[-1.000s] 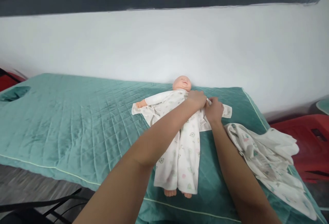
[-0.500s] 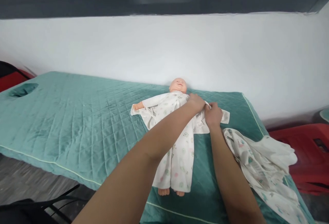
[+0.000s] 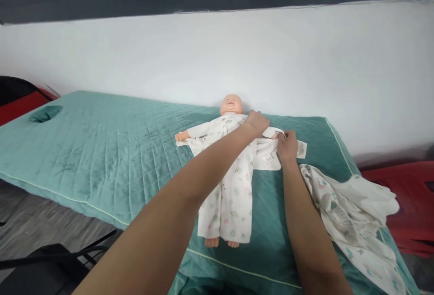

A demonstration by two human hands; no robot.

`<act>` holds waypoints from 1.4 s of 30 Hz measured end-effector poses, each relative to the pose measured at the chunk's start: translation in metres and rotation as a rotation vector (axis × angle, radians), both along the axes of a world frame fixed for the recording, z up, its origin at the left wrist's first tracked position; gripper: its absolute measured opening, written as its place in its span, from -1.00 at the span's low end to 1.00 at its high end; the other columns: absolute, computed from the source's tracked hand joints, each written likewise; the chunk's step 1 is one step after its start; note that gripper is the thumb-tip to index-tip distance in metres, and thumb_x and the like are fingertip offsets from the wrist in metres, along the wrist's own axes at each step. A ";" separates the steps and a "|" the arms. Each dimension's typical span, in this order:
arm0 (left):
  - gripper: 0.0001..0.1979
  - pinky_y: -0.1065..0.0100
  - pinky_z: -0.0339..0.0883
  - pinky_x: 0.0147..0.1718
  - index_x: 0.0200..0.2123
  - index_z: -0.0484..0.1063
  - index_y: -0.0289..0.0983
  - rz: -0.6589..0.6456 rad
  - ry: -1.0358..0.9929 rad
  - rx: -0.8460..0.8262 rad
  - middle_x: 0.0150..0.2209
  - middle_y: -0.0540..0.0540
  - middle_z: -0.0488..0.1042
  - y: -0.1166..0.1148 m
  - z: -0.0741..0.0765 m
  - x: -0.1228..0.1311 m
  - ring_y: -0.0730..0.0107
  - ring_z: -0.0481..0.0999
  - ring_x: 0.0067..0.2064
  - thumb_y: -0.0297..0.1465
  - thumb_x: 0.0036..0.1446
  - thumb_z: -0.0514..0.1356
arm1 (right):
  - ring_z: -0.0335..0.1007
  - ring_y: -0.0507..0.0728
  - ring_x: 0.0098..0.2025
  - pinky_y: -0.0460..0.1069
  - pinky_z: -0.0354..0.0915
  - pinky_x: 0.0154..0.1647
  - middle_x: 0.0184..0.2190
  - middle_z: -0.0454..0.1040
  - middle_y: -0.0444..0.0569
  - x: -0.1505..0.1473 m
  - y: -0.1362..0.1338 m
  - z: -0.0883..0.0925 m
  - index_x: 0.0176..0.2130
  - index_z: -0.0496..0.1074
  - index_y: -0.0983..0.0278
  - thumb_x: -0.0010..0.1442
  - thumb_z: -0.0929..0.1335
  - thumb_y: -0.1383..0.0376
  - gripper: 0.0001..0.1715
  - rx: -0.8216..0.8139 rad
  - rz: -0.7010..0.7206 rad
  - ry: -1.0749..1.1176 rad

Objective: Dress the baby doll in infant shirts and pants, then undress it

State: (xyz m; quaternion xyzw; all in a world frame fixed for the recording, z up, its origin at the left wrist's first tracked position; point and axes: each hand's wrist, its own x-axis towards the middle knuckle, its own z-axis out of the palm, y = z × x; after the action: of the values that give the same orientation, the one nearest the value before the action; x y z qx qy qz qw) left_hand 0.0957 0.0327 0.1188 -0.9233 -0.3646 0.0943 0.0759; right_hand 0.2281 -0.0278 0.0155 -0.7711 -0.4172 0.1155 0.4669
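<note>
A baby doll (image 3: 232, 104) lies on its back on the green quilted bed (image 3: 111, 150), its head by the wall. It wears white patterned baby clothes (image 3: 233, 209), with both bare feet showing below the trouser legs. Fingers curled, my left hand (image 3: 257, 122) grips the sleeve at the doll's upper arm on the right side. At that sleeve's end, my right hand (image 3: 287, 146) pinches the white cuff beside the doll's small hand. The open front panel of the top lies spread under this arm. The doll's other arm is stretched out to the left in its sleeve.
Crumpled white patterned baby clothes (image 3: 352, 218) lie at the bed's right edge, beside my right forearm. Red plastic chairs (image 3: 407, 200) stand to the right. A face hole (image 3: 45, 113) is at the bed's left end. The white wall (image 3: 152, 60) runs behind.
My right hand has moved a little right, away from my left hand. More of the doll's sleeved arm shows between them. The whole view has shifted slightly.
</note>
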 end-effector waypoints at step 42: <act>-0.66 0.28 0.36 -0.04 -0.13 0.46 -0.24 0.787 -1.371 -0.162 -0.15 -0.10 0.58 -0.078 -0.074 -0.202 0.26 0.52 -0.10 -0.15 0.35 0.02 | 0.37 0.10 -0.40 0.03 0.27 -0.22 -0.50 0.44 -0.12 -0.059 -0.024 0.019 -0.42 0.38 0.22 0.33 0.25 0.02 -0.57 0.205 0.314 -0.042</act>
State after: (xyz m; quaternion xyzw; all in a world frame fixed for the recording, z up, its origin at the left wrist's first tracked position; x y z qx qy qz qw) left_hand -0.1067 -0.0454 0.0444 -0.5814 -0.6217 -0.4491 -0.2717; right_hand 0.1691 -0.0519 0.0349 -0.6470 -0.5518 0.1276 0.5105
